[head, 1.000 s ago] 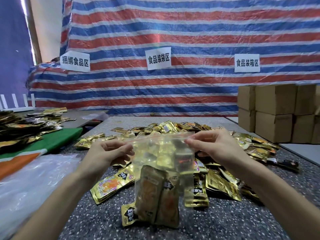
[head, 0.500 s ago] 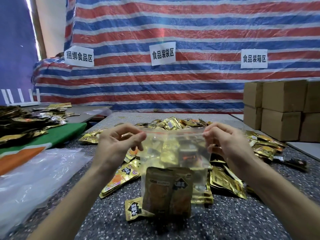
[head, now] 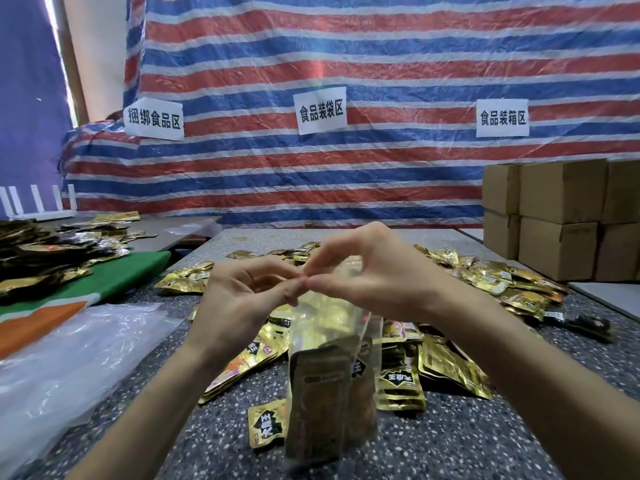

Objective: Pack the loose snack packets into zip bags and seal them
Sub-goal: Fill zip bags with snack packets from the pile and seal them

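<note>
We face a red-and-blue striped tarp (head: 381, 64) at twelve o'clock, cardboard boxes (head: 561, 220) stacked at two, speckled table (head: 450, 445) at six.

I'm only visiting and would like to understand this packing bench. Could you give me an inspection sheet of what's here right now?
Surface: dark speckled table, much of it under packets.
Job's things: clear zip bag hanging from the hands, a few packets inside; gold loose packets heaped behind and beside it.
Clutter: clear plastic sheeting at left; green and orange cloth; second packet heap on the left table.
Hands: left hand and right hand both pinch the bag's top edge, fingertips meeting.
Cables: nothing seen.
Surroundings: striped tarp, three paper signs, stacked cardboard boxes at right.
</note>
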Demonstrator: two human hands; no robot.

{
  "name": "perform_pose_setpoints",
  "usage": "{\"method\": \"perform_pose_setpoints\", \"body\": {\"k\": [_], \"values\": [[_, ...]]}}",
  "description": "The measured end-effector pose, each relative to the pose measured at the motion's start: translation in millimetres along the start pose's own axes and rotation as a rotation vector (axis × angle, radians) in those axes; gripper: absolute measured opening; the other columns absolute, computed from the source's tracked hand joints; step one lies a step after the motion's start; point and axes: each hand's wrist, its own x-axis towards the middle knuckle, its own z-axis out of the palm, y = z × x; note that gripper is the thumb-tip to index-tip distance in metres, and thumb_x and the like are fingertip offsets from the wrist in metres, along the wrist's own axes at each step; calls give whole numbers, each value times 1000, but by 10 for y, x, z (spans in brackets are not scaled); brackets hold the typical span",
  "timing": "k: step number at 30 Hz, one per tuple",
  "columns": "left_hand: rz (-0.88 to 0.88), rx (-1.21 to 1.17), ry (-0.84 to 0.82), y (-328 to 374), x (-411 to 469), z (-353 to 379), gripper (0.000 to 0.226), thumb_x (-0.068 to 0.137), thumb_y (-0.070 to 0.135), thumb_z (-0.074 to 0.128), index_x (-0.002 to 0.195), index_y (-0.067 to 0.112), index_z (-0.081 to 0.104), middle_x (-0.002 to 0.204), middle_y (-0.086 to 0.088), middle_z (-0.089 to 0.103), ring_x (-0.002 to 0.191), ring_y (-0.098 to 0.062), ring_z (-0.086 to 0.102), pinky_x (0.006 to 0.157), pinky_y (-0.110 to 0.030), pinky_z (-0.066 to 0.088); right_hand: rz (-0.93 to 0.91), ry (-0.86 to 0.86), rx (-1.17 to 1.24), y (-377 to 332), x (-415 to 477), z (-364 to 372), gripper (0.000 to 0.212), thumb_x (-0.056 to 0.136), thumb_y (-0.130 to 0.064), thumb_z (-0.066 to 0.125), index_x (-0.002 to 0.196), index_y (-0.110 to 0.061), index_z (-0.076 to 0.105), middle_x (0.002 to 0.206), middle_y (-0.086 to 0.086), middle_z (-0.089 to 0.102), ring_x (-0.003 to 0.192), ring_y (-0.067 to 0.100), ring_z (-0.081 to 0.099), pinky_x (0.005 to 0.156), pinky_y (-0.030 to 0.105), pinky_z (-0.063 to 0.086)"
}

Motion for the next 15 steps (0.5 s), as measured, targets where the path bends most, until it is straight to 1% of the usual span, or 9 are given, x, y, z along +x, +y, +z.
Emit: {"method": "perform_pose_setpoints", "body": {"k": [1, 3, 5, 8, 9, 10, 12, 13, 15], "values": [[-5, 15, -6, 6, -9, -9, 20, 74, 20, 74, 85, 3, 77, 73, -15, 71, 63, -16, 64, 62, -21, 51, 0, -17, 13, 2, 3, -4, 26, 85, -40, 72, 97, -18, 79, 88, -12, 74, 84, -1, 67, 75, 13, 51], [-29, 28, -21, 15, -23, -19, 21, 75, 21, 73, 86, 4, 77, 72, -12, 72, 62, -13, 64, 60, -18, 49, 9, -37, 8, 14, 13, -1, 21, 86, -33, 74, 98, -17, 78, 88, -11, 74, 81, 0, 68, 75, 16, 54], [-44, 35, -34, 16, -28, -36, 20, 77, 20, 72, 88, 4, 77, 73, -10, 72, 63, -13, 64, 61, -18, 50, 20, -23, -29, 23, 22, 12, 14, 88, -28, 75, 97, -18, 78, 87, -10, 74, 80, 1, 68, 74, 18, 56], [-57, 58, -45, 29, -30, -59, 20, 77, 22, 72, 89, 7, 78, 76, -8, 74, 66, -12, 66, 62, -19, 52, 40, -19, -95, 0, 27, 29, 8, 91, -29, 72, 94, -22, 75, 86, -10, 71, 80, 3, 66, 72, 19, 55], [-57, 73, -42, 38, -29, -59, 19, 77, 24, 73, 88, 9, 78, 76, -7, 74, 67, -11, 67, 63, -20, 53, 37, -18, -125, -12, 31, 38, 6, 93, -29, 70, 94, -24, 73, 87, -10, 70, 81, 4, 65, 73, 22, 55], [-58, 91, -36, 52, -27, -54, 19, 76, 26, 73, 87, 12, 78, 76, -6, 75, 68, -11, 68, 64, -21, 54, 34, -12, -157, -27, 33, 47, 4, 94, -28, 69, 93, -24, 71, 86, -10, 68, 81, 7, 64, 75, 28, 56], [-55, 133, -14, 89, -23, -37, 19, 74, 31, 73, 86, 17, 78, 76, -1, 75, 71, -10, 70, 67, -27, 57, 22, 7, -215, -60, 34, 57, 4, 94, -25, 65, 91, -24, 69, 81, -11, 65, 78, 10, 61, 74, 39, 54], [-49, 156, -10, 112, -19, -25, 20, 75, 33, 72, 86, 17, 78, 77, 0, 76, 72, -11, 71, 68, -33, 59, 14, 12, -237, -74, 31, 58, 5, 94, -24, 64, 91, -24, 68, 77, -12, 62, 75, 8, 58, 71, 39, 53], [-16, 216, -26, 159, -10, -2, 23, 77, 36, 69, 87, 16, 76, 78, 1, 75, 73, -15, 70, 68, -44, 59, -6, 14, -269, -95, 20, 63, 7, 93, -22, 60, 88, -25, 64, 70, -14, 55, 67, 3, 51, 61, 33, 45]]}}
